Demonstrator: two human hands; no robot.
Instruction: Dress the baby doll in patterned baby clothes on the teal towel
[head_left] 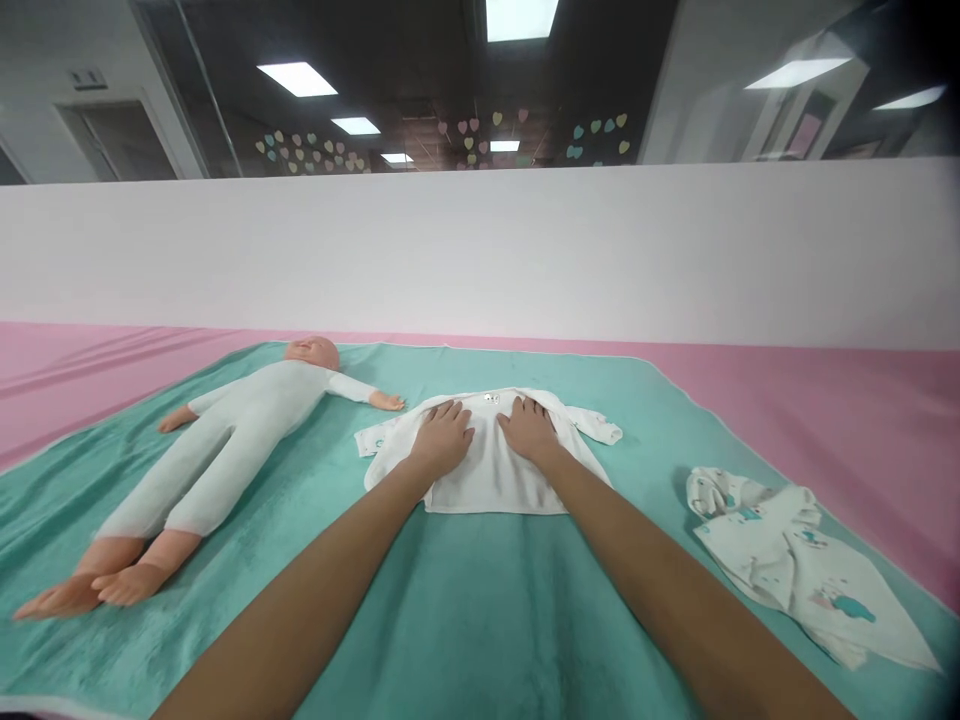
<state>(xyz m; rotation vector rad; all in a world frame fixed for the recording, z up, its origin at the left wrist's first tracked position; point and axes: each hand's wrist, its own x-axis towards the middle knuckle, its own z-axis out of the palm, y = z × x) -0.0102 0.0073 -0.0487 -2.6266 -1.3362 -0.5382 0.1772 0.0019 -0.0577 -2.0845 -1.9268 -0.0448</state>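
A small white baby shirt [491,470] lies spread on the green blanket [480,610], its sleeves out to both sides and a small print near the neckline. My left hand [442,437] rests flat on the left part of the shirt, fingers pointing to its top edge. On the other side of the print, my right hand [529,428] lies on the cloth with its fingers stretched out. Neither hand grips the fabric visibly. To the left is a baby doll [262,415] in a pale body, on its back with arms spread.
A crumpled white printed baby garment [802,560] lies to the right on the blanket. Pink cloth [825,430] shows around the blanket. Behind it rises a low white wall [480,255] with dark glass [420,90] above.
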